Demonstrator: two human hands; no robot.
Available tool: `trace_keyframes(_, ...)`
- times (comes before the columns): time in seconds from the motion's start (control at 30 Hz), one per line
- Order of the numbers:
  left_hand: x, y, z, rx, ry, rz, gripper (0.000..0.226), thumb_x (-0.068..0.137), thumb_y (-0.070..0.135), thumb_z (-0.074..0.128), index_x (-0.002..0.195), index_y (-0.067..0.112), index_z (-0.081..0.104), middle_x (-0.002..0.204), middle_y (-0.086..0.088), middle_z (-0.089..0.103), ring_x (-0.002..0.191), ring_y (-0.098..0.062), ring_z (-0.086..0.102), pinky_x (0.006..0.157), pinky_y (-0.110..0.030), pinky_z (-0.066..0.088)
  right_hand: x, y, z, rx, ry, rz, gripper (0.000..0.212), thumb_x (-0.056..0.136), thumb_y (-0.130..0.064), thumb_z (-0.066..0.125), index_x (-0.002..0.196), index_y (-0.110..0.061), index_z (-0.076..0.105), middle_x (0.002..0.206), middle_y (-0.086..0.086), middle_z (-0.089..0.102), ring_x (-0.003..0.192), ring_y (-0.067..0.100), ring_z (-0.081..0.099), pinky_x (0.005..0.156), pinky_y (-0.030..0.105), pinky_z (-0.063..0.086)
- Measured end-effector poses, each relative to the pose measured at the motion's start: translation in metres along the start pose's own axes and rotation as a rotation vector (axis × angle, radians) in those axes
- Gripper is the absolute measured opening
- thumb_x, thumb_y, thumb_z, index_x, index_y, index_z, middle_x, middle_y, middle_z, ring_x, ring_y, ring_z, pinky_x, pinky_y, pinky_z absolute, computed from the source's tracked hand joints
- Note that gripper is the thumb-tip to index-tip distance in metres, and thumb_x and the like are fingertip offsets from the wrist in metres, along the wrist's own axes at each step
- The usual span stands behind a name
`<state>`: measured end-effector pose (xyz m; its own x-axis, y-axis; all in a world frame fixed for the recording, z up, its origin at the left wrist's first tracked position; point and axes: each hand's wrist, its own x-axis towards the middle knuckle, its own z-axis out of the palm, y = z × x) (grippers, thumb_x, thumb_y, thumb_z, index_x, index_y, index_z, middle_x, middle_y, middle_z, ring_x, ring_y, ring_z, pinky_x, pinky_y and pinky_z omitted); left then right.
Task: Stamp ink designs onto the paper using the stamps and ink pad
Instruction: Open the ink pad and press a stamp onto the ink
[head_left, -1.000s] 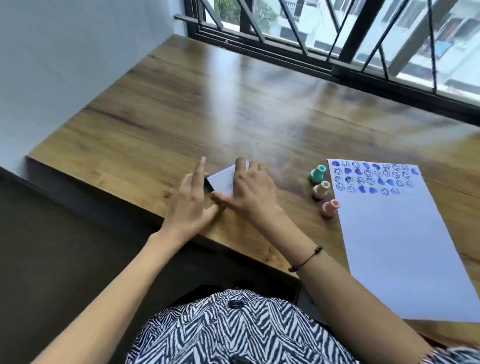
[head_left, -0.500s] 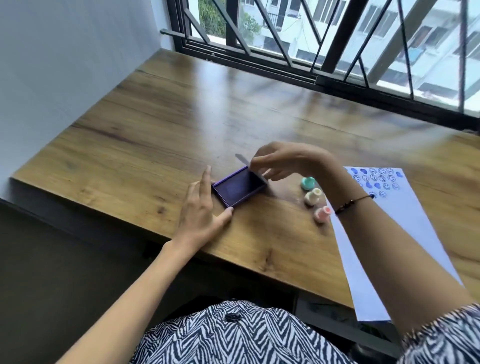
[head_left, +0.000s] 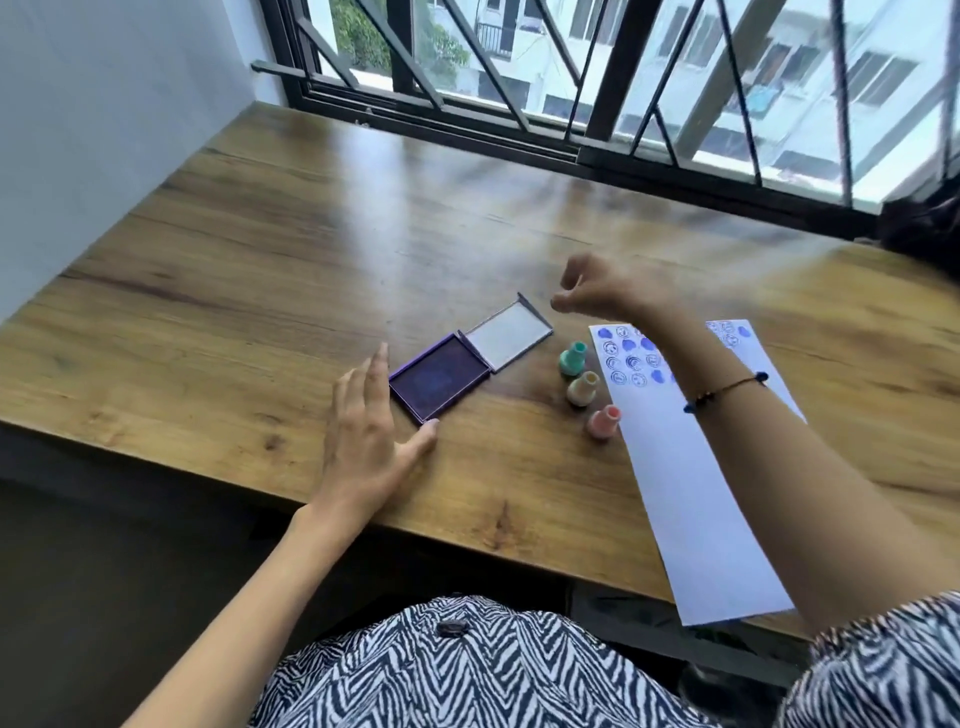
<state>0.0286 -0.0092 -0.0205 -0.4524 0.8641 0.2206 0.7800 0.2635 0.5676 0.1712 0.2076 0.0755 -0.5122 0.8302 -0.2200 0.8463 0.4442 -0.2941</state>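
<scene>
No readable text, label or number shows; the paper (head_left: 691, 483) bears only blue stamped designs.

Wooden table (head_left: 291, 270) against white wall (head_left: 104, 130), daylight through black-barred window (head_left: 597, 78), buildings outside.

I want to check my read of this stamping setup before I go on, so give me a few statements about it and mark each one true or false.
1. The ink pad lies open, its lid flat on the table. True.
2. The right hand holds a stamp. False: it holds nothing.
3. Three stamps stand between ink pad and paper. True: teal stamp, cream stamp, pink stamp.
4. The paper is blank. False: blue prints fill its far end.
5. The left hand lies on the paper. False: it is beside the ink pad.
</scene>
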Motion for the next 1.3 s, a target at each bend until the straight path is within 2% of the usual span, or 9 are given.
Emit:
trace_keyframes(0.1,0.001,0.012,-0.001,-0.014,0.056,0.084,0.068,0.075,0.025,0.066,0.13,-0.003,0.038,0.13,-0.026,0.049,0.121,-0.041,0.045,0.105,-0.034,0.024,-0.019,0.007,0.01,-0.234,-0.099,0.012,0.037,0.075,-0.035,0.067,0.061,-0.006,0.05,0.063,0.011,0.05,0.064,0.027,0.046,0.045,0.027,0.024)
trace_keyframes(0.23,0.003,0.03,-0.004,-0.146,0.113,0.113,0.048,0.077,0.013,0.063,0.121,0.0,0.048,0.122,-0.021,0.055,0.112,-0.035,0.051,0.098,-0.029,0.029,-0.021,0.01,0.023,-0.238,-0.054,-0.031,0.019,0.073,-0.015,0.067,0.084,0.0,0.067,0.086,0.019,0.069,0.084,0.033,0.06,0.06,0.03,0.041)
trace_keyframes(0.33,0.004,0.038,-0.009,-0.397,0.103,0.021,0.04,0.079,0.01,0.064,0.118,0.013,0.053,0.109,-0.006,0.061,0.097,-0.02,0.058,0.091,-0.025,0.041,-0.024,0.003,0.023,0.107,0.049,-0.055,0.016,0.073,-0.009,0.068,0.087,-0.001,0.069,0.078,0.013,0.066,0.072,0.024,0.059,0.065,0.032,0.044)
trace_keyframes(0.47,0.009,0.044,-0.01,-0.738,-0.061,-0.168,0.031,0.079,0.014,0.067,0.108,0.026,0.061,0.096,0.001,0.067,0.089,-0.014,0.065,0.088,-0.035,0.053,-0.052,-0.029,0.033,0.859,-0.137,-0.128,0.008,0.078,0.002,0.064,0.084,-0.002,0.067,0.06,0.009,0.059,0.046,0.006,0.055,0.051,0.019,0.049)
trace_keyframes(0.77,0.003,0.021,-0.013,-0.792,0.053,-0.183,0.021,0.076,0.025,0.066,0.094,0.037,0.064,0.097,-0.001,0.071,0.092,-0.014,0.067,0.084,-0.029,0.052,-0.067,-0.064,0.07,1.09,-0.177,-0.169,0.014,0.077,0.008,0.063,0.077,-0.006,0.066,0.058,0.004,0.062,0.048,0.003,0.057,0.049,0.014,0.05)
trace_keyframes(0.9,0.003,0.008,-0.01,-0.912,0.085,-0.292,0.012,0.077,0.023,0.064,0.084,0.032,0.068,0.076,0.011,0.071,0.071,-0.007,0.064,0.071,-0.022,0.054,-0.065,-0.068,0.079,0.756,0.02,-0.269,0.019,0.074,0.005,0.064,0.075,-0.014,0.069,0.06,-0.007,0.059,0.052,-0.002,0.049,0.054,0.011,0.038)
trace_keyframes(1.0,0.003,-0.005,-0.007,-0.971,0.17,-0.415,0.014,0.081,0.013,0.063,0.082,0.027,0.067,0.069,0.007,0.068,0.062,-0.004,0.062,0.066,-0.018,0.053,-0.057,-0.072,0.082,0.359,0.167,-0.402,0.017,0.074,0.004,0.06,0.083,-0.007,0.068,0.079,0.005,0.064,0.066,0.012,0.054,0.059,0.019,0.039)
trace_keyframes(1.13,0.001,-0.009,-0.002,-1.026,0.17,-0.468,0.016,0.083,0.01,0.061,0.084,0.025,0.066,0.076,0.001,0.067,0.064,-0.003,0.062,0.067,-0.014,0.053,-0.046,-0.087,0.095,0.009,0.151,-0.544,0.018,0.079,0.0,0.052,0.093,-0.002,0.062,0.099,0.017,0.062,0.094,0.032,0.053,0.075,0.039,0.044)
trace_keyframes(1.3,0.001,-0.006,0.002,-1.081,0.153,-0.475,0.019,0.083,0.008,0.06,0.085,0.025,0.068,0.081,0.007,0.07,0.072,-0.003,0.066,0.069,-0.013,0.053,-0.045,-0.092,0.104,-0.19,0.187,-0.682,0.014,0.086,-0.009,0.046,0.09,-0.001,0.057,0.098,0.02,0.062,0.093,0.035,0.053,0.075,0.041,0.044)
